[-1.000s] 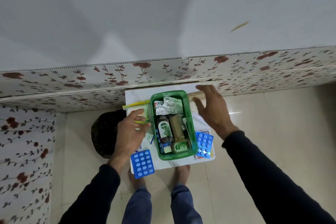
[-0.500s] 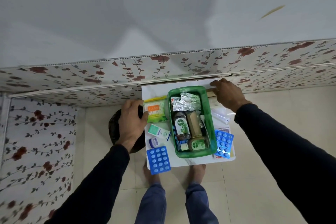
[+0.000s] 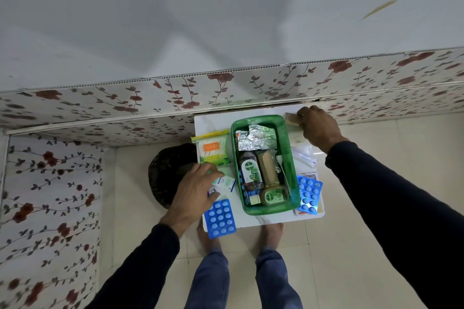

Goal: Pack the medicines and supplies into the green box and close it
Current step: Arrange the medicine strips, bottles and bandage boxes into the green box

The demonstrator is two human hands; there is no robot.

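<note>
Glossy green plastic box (image 3: 292, 173) holds crinkled shiny foil (image 3: 256, 138); white table (image 3: 213, 120) looks smooth.

The open green box (image 3: 262, 118) sits mid-surface, holding a Dettol bottle (image 3: 249, 167), foil strip (image 3: 256, 137) and brown packet (image 3: 268, 167). Blue blister packs (image 3: 219, 218) lie on either side.

A small white table (image 3: 213, 120) stands on pale floor tiles (image 3: 351, 246); rose-patterned wall panels (image 3: 100, 105) run from 9 to 3 o'clock beneath plain grey wall (image 3: 200, 7).
</note>
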